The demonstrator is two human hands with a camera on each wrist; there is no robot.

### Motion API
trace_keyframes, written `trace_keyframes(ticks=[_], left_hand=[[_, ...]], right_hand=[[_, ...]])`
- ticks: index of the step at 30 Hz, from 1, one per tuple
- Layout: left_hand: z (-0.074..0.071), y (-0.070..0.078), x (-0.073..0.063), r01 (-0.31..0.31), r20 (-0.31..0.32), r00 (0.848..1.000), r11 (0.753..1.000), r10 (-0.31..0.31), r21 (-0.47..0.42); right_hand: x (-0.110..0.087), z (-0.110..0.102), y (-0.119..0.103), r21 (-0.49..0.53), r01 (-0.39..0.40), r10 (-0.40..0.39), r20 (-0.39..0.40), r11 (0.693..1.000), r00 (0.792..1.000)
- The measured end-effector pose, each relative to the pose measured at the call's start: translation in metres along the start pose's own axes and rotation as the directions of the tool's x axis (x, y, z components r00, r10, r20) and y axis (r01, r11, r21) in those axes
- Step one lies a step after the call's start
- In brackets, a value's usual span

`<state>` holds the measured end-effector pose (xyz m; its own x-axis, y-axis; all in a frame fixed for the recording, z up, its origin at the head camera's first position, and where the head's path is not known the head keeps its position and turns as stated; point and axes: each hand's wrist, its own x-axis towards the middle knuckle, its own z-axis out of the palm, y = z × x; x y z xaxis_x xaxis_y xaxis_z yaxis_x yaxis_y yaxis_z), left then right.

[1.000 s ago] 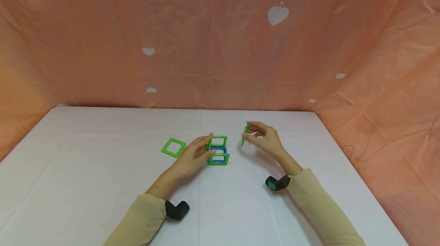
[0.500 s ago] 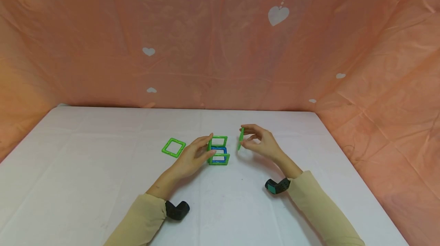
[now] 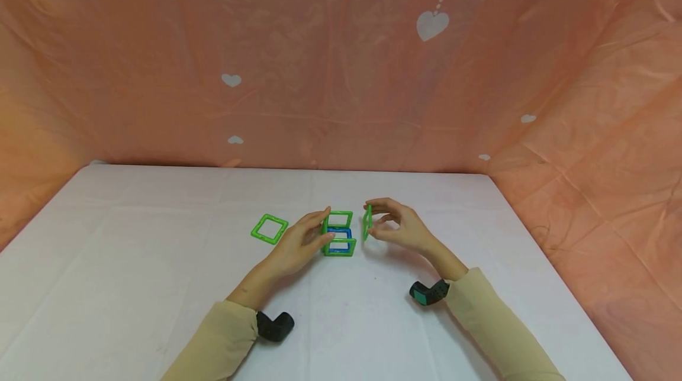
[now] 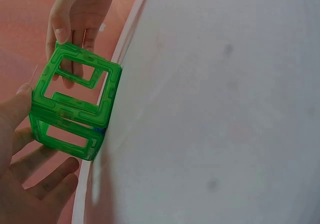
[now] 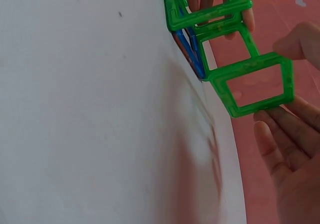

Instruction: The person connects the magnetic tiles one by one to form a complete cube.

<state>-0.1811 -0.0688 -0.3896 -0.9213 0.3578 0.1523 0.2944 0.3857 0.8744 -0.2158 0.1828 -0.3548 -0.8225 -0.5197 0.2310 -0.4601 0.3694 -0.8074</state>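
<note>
Green square magnetic tiles stand upright on the far, near and left sides of a blue tile (image 5: 188, 53), forming a box (image 3: 353, 246) with open top and right side. My left hand (image 3: 295, 246) holds the box at its left side, index fingertip at the far corner and thumb at the near one. Just right of the box, my right hand (image 3: 403, 228) pinches another green magnetic tile (image 5: 265, 105) upright between thumb and fingers. A gap shows between that tile and the box in the head view. In the left wrist view, the box's green panel (image 4: 112, 91) partly covers the right hand's fingers.
A loose green square tile (image 3: 263, 238) lies flat on the white-covered table (image 3: 160, 262), left of the box and close to the left hand. Behind the table hangs an orange-pink curtain (image 3: 319, 73) with white hearts. Each wrist wears a black device (image 3: 275, 326).
My right hand has moved left and slightly toward me, carrying its green tile closer to the box's open right side. The left hand and the box have stayed in place.
</note>
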Motion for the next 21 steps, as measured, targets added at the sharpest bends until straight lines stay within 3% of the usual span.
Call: trace_keyframes(ticks=[7,21], left_hand=[[0.0,0.001,-0.001,0.006,-0.001,1.0,1.0,-0.006,0.004],[-0.001,0.003,-0.002,0.021,0.011,1.0,0.999,-0.021,-0.034]], right_hand=[[0.001,0.004,0.025,0.034,0.03,-0.031,0.025,0.999,0.999],[0.001,0.013,0.028,0.057,0.051,-0.056,0.08,0.997,0.995]])
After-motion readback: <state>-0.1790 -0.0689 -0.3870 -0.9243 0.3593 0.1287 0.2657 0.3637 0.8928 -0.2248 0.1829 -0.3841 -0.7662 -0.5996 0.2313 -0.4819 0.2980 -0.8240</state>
